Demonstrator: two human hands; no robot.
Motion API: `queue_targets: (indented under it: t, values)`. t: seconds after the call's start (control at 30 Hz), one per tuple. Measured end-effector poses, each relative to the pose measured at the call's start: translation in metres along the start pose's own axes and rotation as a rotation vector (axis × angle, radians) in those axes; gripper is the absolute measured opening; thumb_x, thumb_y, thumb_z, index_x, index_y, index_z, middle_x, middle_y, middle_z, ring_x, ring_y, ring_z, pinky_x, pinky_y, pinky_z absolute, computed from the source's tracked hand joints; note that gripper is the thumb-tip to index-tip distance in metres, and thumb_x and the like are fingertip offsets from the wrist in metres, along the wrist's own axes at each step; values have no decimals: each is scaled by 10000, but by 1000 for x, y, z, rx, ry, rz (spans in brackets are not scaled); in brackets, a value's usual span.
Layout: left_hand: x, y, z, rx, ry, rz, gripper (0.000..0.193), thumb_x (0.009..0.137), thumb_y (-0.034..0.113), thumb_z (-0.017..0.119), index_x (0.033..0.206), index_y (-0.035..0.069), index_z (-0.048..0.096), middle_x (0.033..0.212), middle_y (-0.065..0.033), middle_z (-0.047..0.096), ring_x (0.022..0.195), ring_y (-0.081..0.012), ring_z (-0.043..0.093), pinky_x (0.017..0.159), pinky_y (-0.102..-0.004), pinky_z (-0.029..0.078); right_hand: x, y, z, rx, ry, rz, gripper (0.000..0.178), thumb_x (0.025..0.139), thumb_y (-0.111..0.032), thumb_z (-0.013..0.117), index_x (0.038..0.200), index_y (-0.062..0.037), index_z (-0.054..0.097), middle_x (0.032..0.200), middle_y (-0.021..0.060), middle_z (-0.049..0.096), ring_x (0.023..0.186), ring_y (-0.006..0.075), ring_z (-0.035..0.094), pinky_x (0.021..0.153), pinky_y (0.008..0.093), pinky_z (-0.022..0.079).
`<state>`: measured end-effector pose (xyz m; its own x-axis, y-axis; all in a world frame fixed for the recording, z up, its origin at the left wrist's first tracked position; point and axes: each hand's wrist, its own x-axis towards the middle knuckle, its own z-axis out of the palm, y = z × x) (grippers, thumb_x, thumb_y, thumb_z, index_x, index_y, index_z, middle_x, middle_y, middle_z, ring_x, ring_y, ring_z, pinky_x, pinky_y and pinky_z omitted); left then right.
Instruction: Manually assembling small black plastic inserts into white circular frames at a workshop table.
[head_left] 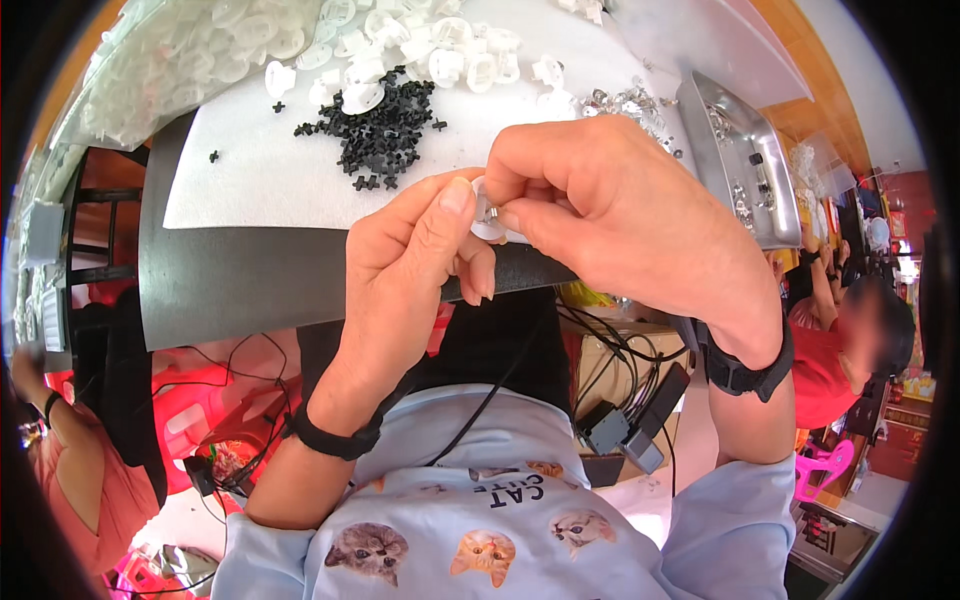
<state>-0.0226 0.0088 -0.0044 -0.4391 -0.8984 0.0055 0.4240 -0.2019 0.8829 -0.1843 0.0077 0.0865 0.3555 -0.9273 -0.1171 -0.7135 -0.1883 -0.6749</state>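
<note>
My left hand (415,265) and my right hand (610,205) meet above the table's near edge, both pinching one small white plastic piece (487,222) between thumbs and fingertips. A tiny metal part shows at that piece, mostly hidden by my fingers. Behind my hands lies a heap of small black cross-shaped parts (385,135) on a white sheet (260,180). Further back is a pile of white round plastic pieces (420,45).
A metal tray (735,160) with small parts stands at the right, with shiny metal bits (625,103) beside it. A clear bag of white pieces (170,60) sits far left. Black cables and small boxes (625,420) hang under the dark table (230,275). Another person sits at the right (850,350).
</note>
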Motion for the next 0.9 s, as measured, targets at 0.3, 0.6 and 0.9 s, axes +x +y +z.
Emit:
queue_targets:
  t: [0.3, 0.6, 0.9]
  values:
    - [1, 0, 0, -11, 9, -16, 357, 994, 270, 464, 1119, -32, 607, 795, -69, 608, 569, -93, 550, 517, -213, 433, -5, 14, 10, -103, 119, -224, 55, 785, 21, 557, 839, 10, 549, 708, 74, 501, 601, 163, 495, 543, 296, 390]
    - [1, 0, 1, -49, 21, 10, 350, 990, 267, 474, 1110, -29, 615, 784, -51, 613, 580, -88, 552, 519, -210, 438, -16, 19, 34, 5, 289, -250, 49, 827, 27, 577, 864, 0, 561, 726, 45, 478, 610, 121, 480, 542, 252, 380]
    - [0, -3, 4, -9, 33, 50, 342, 983, 262, 494, 1115, -28, 617, 789, -38, 610, 595, -80, 550, 529, -210, 444, -21, 13, 30, 449, 291, 41, 52, 836, -12, 584, 796, 16, 564, 684, 11, 540, 593, 72, 471, 520, 232, 379]
